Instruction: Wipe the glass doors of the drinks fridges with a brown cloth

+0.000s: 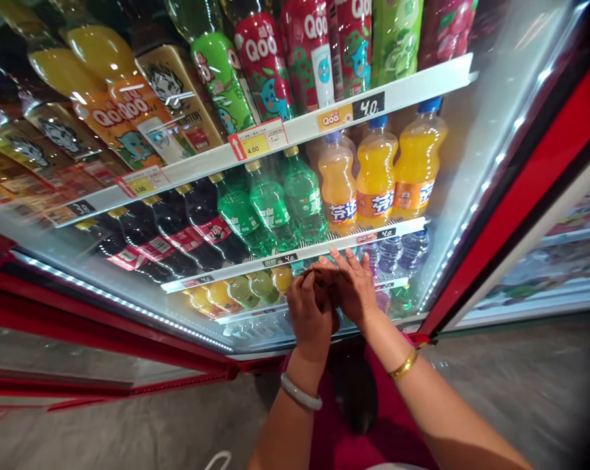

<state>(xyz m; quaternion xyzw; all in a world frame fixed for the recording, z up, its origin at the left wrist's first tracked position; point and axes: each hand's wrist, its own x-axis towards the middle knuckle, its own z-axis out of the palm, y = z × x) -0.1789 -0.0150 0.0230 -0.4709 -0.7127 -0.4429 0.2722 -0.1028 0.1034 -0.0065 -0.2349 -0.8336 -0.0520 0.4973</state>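
Observation:
My left hand (310, 318), with a pale grey bangle (301, 391) on the wrist, has its fingers curled in toward the other palm. Whether anything is in it is hidden in a dark, shadowed patch between the hands. Beside and against it is my right hand (354, 287), its fingers stretched out and apart; a gold bracelet (403, 363) circles that wrist. Both hands are in front of the lower shelves of a lit drinks fridge. Just beyond them are orange soda bottles (376, 170) and green soda bottles (302, 196) on a shelf with price strips.
Dark cola bottles (211, 222) stand left of the green ones. On the upper shelf are Qoo juice bottles (263, 59) in several colours. A red door frame (515, 189) borders the fridge at right, and another red frame (104, 346) lies at left. Grey floor (500, 391) shows below.

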